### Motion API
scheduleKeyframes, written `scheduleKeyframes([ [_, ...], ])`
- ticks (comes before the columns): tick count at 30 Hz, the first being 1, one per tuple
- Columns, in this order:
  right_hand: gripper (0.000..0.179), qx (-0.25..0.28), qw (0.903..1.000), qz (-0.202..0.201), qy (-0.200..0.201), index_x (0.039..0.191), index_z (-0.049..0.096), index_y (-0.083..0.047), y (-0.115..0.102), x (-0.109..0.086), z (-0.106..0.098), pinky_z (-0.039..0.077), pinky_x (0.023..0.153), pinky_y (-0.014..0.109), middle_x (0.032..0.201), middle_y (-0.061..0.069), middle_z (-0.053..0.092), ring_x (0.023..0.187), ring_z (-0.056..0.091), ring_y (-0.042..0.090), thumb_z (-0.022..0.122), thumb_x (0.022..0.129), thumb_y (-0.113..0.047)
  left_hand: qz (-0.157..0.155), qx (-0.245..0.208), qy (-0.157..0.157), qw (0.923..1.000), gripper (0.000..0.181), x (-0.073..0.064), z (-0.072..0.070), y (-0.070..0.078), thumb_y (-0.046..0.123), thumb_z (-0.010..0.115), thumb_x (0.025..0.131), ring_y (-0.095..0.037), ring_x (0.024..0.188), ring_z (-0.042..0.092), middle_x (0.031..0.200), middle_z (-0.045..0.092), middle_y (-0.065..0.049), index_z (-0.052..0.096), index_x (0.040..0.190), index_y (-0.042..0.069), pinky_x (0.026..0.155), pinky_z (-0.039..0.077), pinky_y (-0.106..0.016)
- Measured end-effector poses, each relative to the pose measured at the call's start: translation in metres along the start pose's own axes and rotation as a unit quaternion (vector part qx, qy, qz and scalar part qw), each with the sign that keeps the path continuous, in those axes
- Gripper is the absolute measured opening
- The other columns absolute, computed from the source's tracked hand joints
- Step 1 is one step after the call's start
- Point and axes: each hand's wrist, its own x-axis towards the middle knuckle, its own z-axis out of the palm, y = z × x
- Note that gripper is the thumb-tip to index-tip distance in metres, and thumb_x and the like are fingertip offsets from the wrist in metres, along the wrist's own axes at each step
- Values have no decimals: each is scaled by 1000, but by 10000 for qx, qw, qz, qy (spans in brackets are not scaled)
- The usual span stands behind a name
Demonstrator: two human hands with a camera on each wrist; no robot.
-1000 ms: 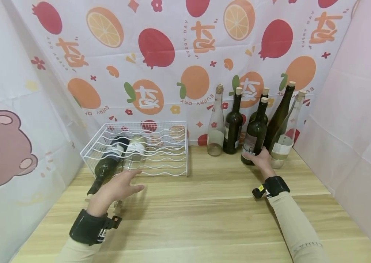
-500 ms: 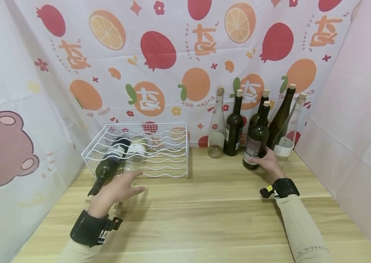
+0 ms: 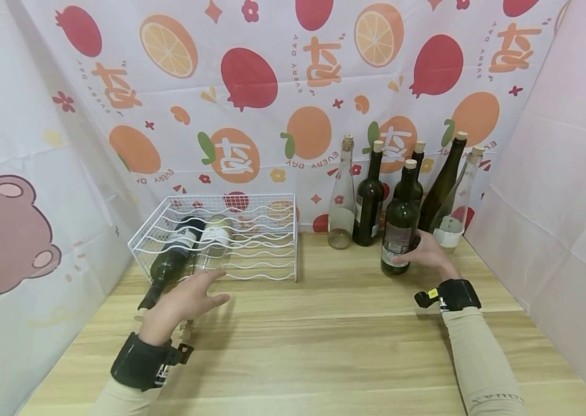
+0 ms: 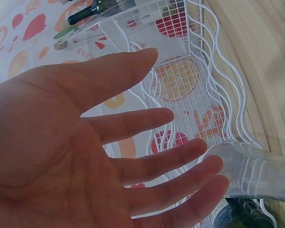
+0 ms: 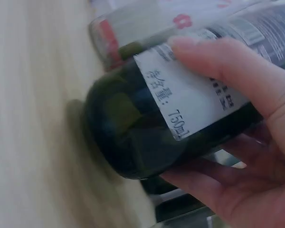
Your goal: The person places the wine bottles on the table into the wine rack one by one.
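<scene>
My right hand grips a dark green wine bottle low on its body, thumb across the white label marked 750ml. The bottle stands upright with a cork in its neck, in front of the other bottles. My left hand is held over the front of a white wire rack, fingers spread and holding nothing. In the rack lie a dark bottle and a clear bottle, necks toward me. The clear bottle's neck is partly hidden under the left hand.
Behind the held bottle stand a clear corked bottle, a dark bottle, another dark one, a tall green bottle and a clear labelled bottle. Printed cloth hangs behind the wooden table.
My right hand has drawn the dark wine bottle forward, away from the group, first slightly right and then left. The left hand stays in place.
</scene>
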Motion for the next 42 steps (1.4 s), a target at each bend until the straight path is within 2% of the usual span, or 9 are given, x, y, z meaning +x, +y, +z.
scheduleKeyframes([
  [4, 83, 496, 9982, 28, -334, 143, 54, -4, -7, -1, -2, 51, 105, 47, 134, 22, 66, 121, 64, 35, 95, 72, -17, 25, 18, 45, 10000, 61, 0, -1, 0, 28, 73, 95, -54, 130, 54, 139, 59, -34, 55, 141, -8, 106, 46, -64],
  [10, 71, 936, 9924, -153, -779, 136, 60, -2, -15, 0, 2, 57, 89, 31, 118, 14, 72, 103, 70, 19, 93, 73, -10, 58, -28, 59, 10000, 59, 2, 2, 0, 26, 72, 96, -54, 131, 53, 140, 58, -34, 54, 141, -8, 108, 44, -64],
  [15, 70, 752, 9878, -578, -1236, 133, 63, -1, -16, 2, 8, 58, 85, 30, 111, 9, 75, 97, 71, 14, 94, 70, -8, 98, -1, 51, 9999, 60, 2, 4, -2, 27, 72, 95, -54, 130, 53, 140, 58, -34, 55, 140, -9, 107, 44, -64],
  [20, 67, 584, 9755, -1049, -1844, 128, 66, -3, -21, 2, 14, 60, 83, 30, 106, 6, 77, 93, 74, 15, 96, 68, -8, 98, 4, 25, 9999, 61, 2, 4, -1, 28, 72, 95, -54, 130, 54, 140, 59, -33, 54, 140, -9, 106, 45, -64],
  [23, 63, 223, 9723, -1251, -1963, 122, 69, -9, -29, 1, 17, 59, 81, 29, 103, 3, 76, 90, 72, 15, 97, 67, -13, 132, 14, 66, 9999, 60, 2, 3, 1, 27, 72, 96, -54, 129, 54, 139, 59, -33, 54, 141, -9, 106, 46, -64],
  [28, 69, -824, 9698, -1322, -1877, 122, 72, -19, -46, -3, 24, 54, 80, 31, 105, -2, 74, 90, 65, 15, 99, 59, -21, 186, -64, 282, 9994, 57, 4, 3, 4, 22, 70, 96, -51, 122, 60, 135, 62, -32, 54, 141, -9, 102, 49, -62],
  [31, 74, -1219, 9632, -1341, -1987, 126, 71, -17, -52, -4, 29, 53, 81, 33, 111, 0, 72, 94, 62, 16, 98, 57, -22, 209, -115, 403, 9989, 56, 5, 3, 5, 21, 70, 96, -48, 117, 64, 133, 63, -32, 54, 141, -9, 99, 51, -61],
  [35, 75, -1417, 9573, -1314, -2149, 127, 69, -11, -55, -4, 35, 52, 81, 31, 113, 2, 72, 93, 60, 14, 96, 58, -21, 279, -180, 485, 9983, 57, 4, 4, 7, 20, 71, 96, -48, 115, 65, 132, 64, -32, 53, 142, -8, 97, 52, -61],
  [42, 76, -1914, 9417, -1541, -2296, 130, 68, -8, -66, -7, 46, 54, 88, 33, 119, 3, 71, 99, 62, 16, 93, 59, -17, 343, -688, 501, 9958, 83, 6, 8, 13, 17, 75, 93, -49, 113, 66, 135, 58, -36, 28, 158, -6, 92, 56, -58],
])
